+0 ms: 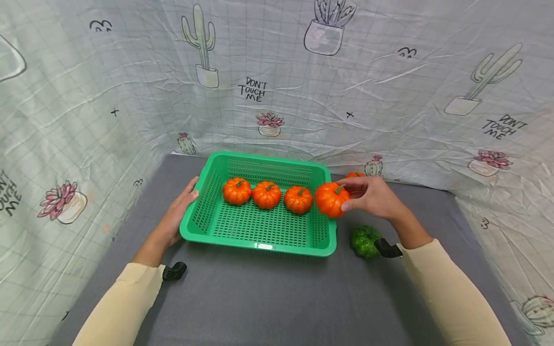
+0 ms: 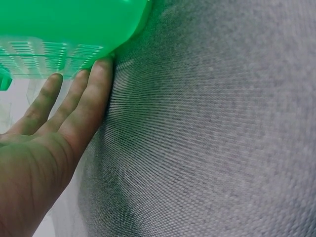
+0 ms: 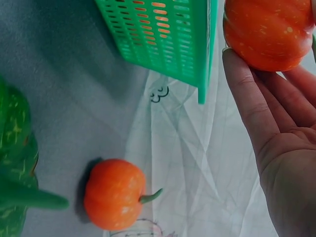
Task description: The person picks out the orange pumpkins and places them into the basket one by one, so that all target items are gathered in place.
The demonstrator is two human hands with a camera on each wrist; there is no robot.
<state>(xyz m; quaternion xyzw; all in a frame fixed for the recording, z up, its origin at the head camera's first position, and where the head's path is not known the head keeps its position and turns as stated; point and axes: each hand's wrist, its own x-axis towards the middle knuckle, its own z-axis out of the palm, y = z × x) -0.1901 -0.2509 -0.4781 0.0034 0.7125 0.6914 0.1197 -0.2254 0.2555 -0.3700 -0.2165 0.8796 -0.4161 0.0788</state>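
Observation:
My right hand (image 1: 375, 197) pinches a small orange pumpkin (image 1: 331, 200) with a green stem, raised at the right rim of a green plastic basket (image 1: 259, 246). In the right wrist view, the fingers of the right hand (image 3: 291, 143) support the pumpkin (image 3: 269, 32) from one side. Three similar orange pumpkins (image 1: 266, 195) sit in a row inside the basket. My left hand (image 1: 175, 214) rests against the basket's left side. Seen from the left wrist, the left hand (image 2: 54, 133) has extended fingers touching the basket's outer wall (image 2: 64, 24).
A green pumpkin (image 1: 365, 241) lies on the grey tabletop (image 1: 268, 298) right of the basket, below the right wrist. Behind the right hand is another orange pumpkin (image 1: 355, 175), mostly hidden in the head view; the right wrist view shows this pumpkin (image 3: 114, 194) whole. Printed cloth (image 1: 303, 105) hangs around the table.

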